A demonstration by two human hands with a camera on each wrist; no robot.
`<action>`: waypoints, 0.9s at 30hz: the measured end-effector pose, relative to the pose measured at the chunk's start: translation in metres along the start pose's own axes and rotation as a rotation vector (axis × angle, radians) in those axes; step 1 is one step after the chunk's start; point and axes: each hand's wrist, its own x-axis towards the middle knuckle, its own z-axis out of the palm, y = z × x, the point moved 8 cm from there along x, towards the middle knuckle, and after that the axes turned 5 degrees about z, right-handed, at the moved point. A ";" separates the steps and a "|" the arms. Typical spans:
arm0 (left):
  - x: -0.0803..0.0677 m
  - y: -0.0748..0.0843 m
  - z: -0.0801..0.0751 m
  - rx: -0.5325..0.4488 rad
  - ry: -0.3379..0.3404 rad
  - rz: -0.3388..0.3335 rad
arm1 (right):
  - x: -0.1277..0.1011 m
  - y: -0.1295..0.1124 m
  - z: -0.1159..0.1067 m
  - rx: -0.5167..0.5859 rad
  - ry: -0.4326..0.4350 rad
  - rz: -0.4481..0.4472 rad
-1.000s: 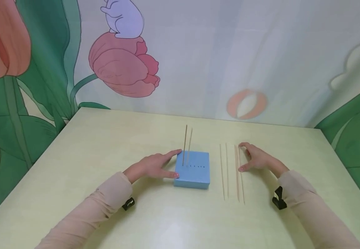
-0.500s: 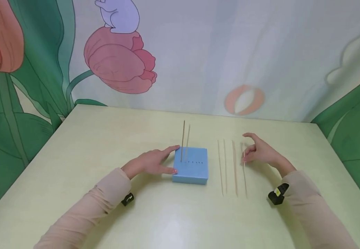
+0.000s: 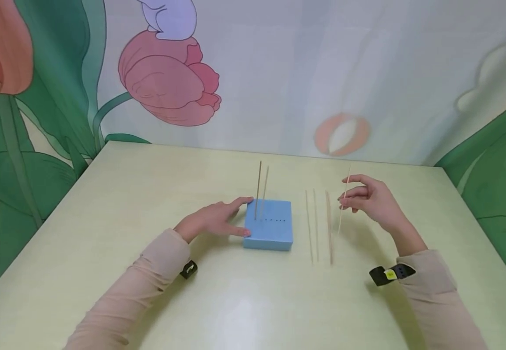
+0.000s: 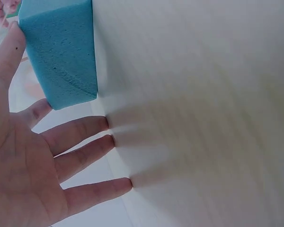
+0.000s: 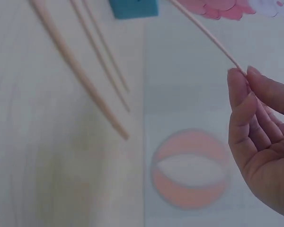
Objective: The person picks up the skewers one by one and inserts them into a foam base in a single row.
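Observation:
A light blue foam block (image 3: 275, 234) lies on the table with a row of small holes across its top. Two thin wooden sticks stand upright in it, a darker one (image 3: 258, 187) and a paler one (image 3: 265, 187). My left hand (image 3: 215, 221) spans the block's left side, thumb and index fingertip at its corners. In the left wrist view its other fingers (image 4: 87, 153) reach straight out beside the block. To the block's right, my right hand (image 3: 375, 201) pinches a thin wooden stick (image 5: 208, 35) between thumb and fingertips, raised above the table and steeply tilted.
Between block and right hand, two pale sticks (image 3: 316, 226) lie roughly parallel on the table (image 3: 235, 301). Beside them is a thicker-looking stick or close pair (image 3: 329, 228). A curtain (image 3: 270, 97) printed with flowers hangs behind the table's far edge.
My right hand has picked up the rightmost stick from the table, lifted it and tilted it upright. The left hand stays at the block.

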 end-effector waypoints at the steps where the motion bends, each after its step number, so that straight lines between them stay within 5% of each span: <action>1: 0.001 0.000 0.000 0.000 -0.002 -0.002 | -0.001 -0.004 -0.001 0.001 0.016 -0.013; 10: 0.003 -0.001 0.000 -0.018 -0.015 -0.033 | -0.006 -0.041 0.005 0.102 0.105 -0.145; 27: 0.002 -0.002 0.000 -0.022 -0.024 -0.064 | -0.004 -0.086 0.034 0.109 0.166 -0.296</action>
